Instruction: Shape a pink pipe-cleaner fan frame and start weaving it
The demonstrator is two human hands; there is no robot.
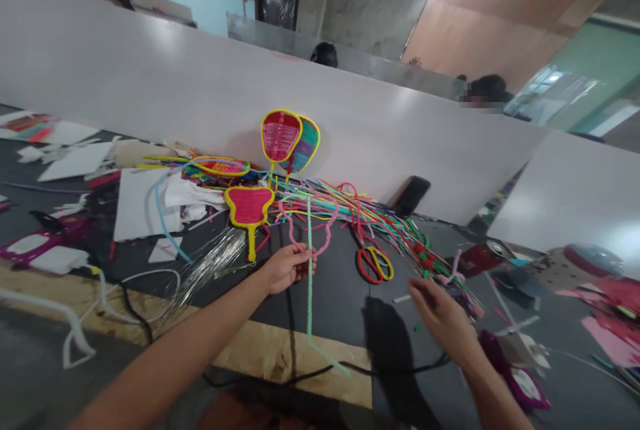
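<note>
My left hand (290, 269) is closed in a pinch on a mint-green pipe cleaner (309, 303), which hangs upright with its lower end bent to the right. A pink pipe-cleaner outline (327, 233), curved like a fan frame, meets the same fingers. My right hand (440, 310) hovers over the dark table, fingers loosely curled and apart, slightly blurred; I see nothing held in it. Close to it lie scissors (373, 263) with red and yellow handles and a short white stick (401, 299). Left of the pink outline lies a finished red fan (250, 207) with yellow edging.
Two more fans (281, 137) lean against the white partition (200, 90). Bundled colourful pipe cleaners (370, 207) lie behind my hands. A black phone (411, 195), a red can (483, 257) and purple glue guns (520, 377) are around. A black cable (320, 371) crosses the front edge.
</note>
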